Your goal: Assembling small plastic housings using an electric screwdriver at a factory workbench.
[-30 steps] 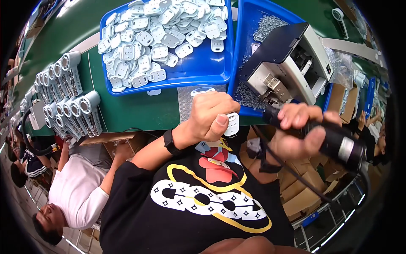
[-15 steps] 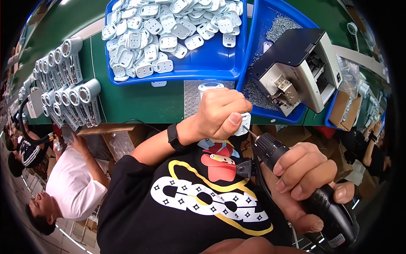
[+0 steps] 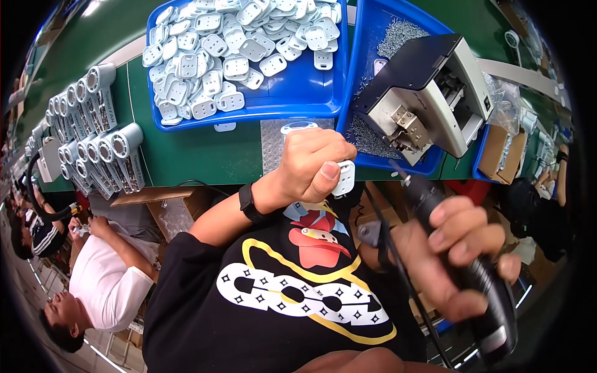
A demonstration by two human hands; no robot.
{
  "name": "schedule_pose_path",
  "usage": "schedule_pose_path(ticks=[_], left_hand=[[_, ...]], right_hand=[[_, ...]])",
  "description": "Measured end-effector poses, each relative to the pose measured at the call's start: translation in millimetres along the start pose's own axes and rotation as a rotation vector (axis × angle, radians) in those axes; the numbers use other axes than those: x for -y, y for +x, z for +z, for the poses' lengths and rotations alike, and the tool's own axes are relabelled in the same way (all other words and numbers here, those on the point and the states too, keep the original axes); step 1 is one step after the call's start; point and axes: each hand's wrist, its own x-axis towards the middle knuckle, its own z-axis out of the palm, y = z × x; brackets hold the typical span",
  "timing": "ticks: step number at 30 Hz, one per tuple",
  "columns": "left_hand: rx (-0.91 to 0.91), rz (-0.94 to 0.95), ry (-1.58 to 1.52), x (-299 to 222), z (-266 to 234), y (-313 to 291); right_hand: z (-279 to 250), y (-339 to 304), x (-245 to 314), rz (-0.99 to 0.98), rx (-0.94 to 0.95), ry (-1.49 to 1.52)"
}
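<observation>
Clenched around a black electric screwdriver (image 3: pixel 460 261), the right hand (image 3: pixel 454 261) sits low and right of the green workbench (image 3: pixel 205 155), while the left hand (image 3: pixel 311 168) pinches a small pale grey plastic plate (image 3: pixel 345 177) at the bench's near edge. On the bench, a blue tray (image 3: pixel 298 93) is heaped with matching holed plates; right of it a grey screw feeder machine (image 3: pixel 429 99) stands in another blue tray among loose screws. Grey cylindrical housings (image 3: pixel 93 143) line the bench's left side. A seated person in white (image 3: pixel 106 280) works below them.
</observation>
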Motion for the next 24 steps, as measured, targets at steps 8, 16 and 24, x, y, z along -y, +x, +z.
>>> schedule_pose_path(ticks=[8,16,24], left_hand=[[0.028,-0.014,0.0,1.7,0.2,4.0],[0.032,0.011,-0.004,0.0,3.9,4.7],[0.026,-0.014,-0.003,0.0,3.2,0.3]], right_hand=[[-20.3,8.9,-42.0,-0.036,0.01,-0.173],[-24.4,4.5,-47.8,0.133,-0.177,-0.369],[5.0,-11.6,19.5,0.107,-0.104,0.086]])
